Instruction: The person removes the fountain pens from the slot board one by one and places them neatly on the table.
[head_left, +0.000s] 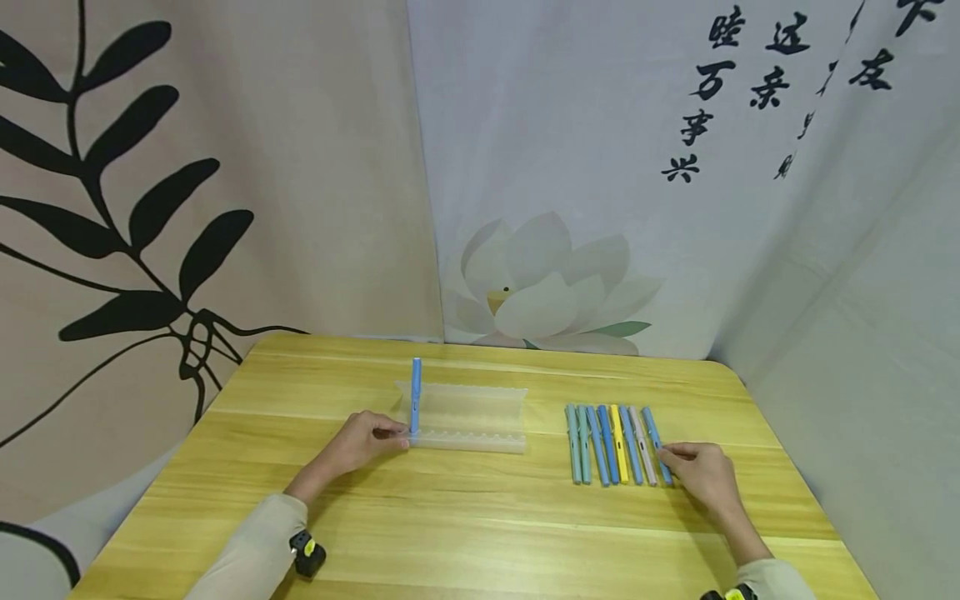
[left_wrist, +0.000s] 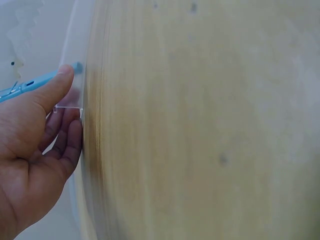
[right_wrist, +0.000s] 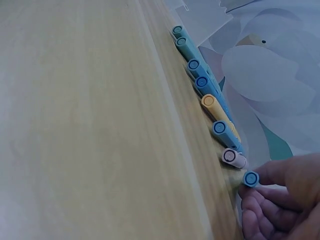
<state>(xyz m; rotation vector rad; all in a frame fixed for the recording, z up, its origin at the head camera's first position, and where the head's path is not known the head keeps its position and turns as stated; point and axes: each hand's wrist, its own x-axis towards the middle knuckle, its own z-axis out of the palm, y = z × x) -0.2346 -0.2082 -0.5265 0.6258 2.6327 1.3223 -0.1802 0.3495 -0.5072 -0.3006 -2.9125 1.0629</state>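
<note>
My left hand [head_left: 367, 437] pinches the left end of a clear plastic pen rack [head_left: 472, 417] with a notched front edge. A blue pen [head_left: 416, 396] lies in the rack's left end, its lower end right by the thumb. In the left wrist view the thumb [left_wrist: 57, 87] overlaps this pen, while the other fingers curl below the rack's corner. On the right, my right hand [head_left: 705, 475] pinches a light blue pen [head_left: 651, 429] at the right end of a row. The right wrist view shows that pen's round end [right_wrist: 251, 178] between thumb and fingertips.
Left of the right hand lie several pens side by side: green ones [head_left: 573, 446], blue ones, a yellow pen [head_left: 618, 442] and a pale pink pen [head_left: 642, 446]. The wooden table [head_left: 487, 533] ends at the back against a printed curtain [head_left: 562, 167].
</note>
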